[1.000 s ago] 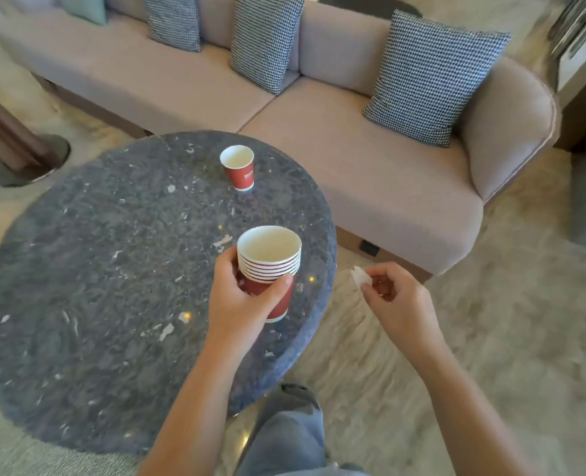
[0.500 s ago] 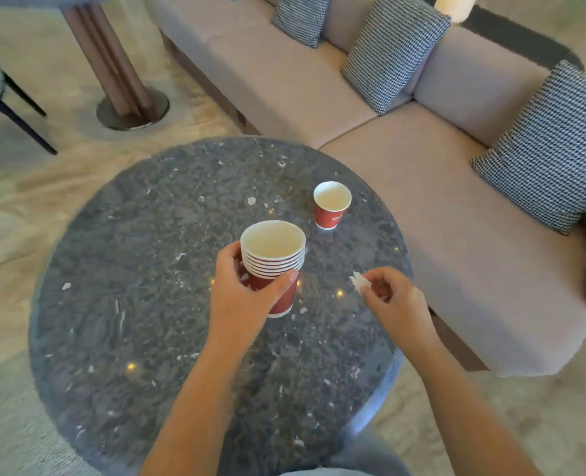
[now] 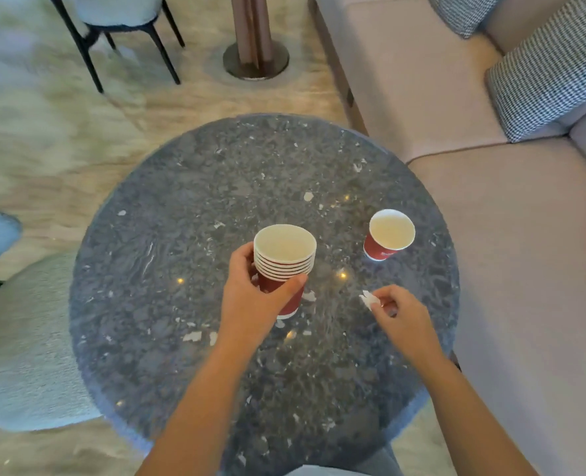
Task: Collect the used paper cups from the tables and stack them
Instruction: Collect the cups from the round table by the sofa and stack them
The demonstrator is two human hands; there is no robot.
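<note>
My left hand (image 3: 250, 304) grips a stack of several red paper cups (image 3: 284, 259) with white insides, held upright over the middle of the round dark stone table (image 3: 168, 304). A single red paper cup (image 3: 387, 237) stands upright on the table to the right of the stack and a little farther from me. My right hand (image 3: 401, 314) hovers over the table's right side, below that cup, pinching a small scrap of white paper (image 3: 368, 298) between fingertips.
A beige sofa (image 3: 490, 235) with checked cushions (image 3: 552, 70) runs along the right of the table. A pale upholstered chair (image 3: 24, 341) stands at the left, another chair (image 3: 120, 15) and a metal pedestal base (image 3: 255, 60) at the back. Pale carpet surrounds all.
The view has swung round the table, so the sofa now lies to the right. The lone cup now appears nearer to my right hand. Both hands keep their holds.
</note>
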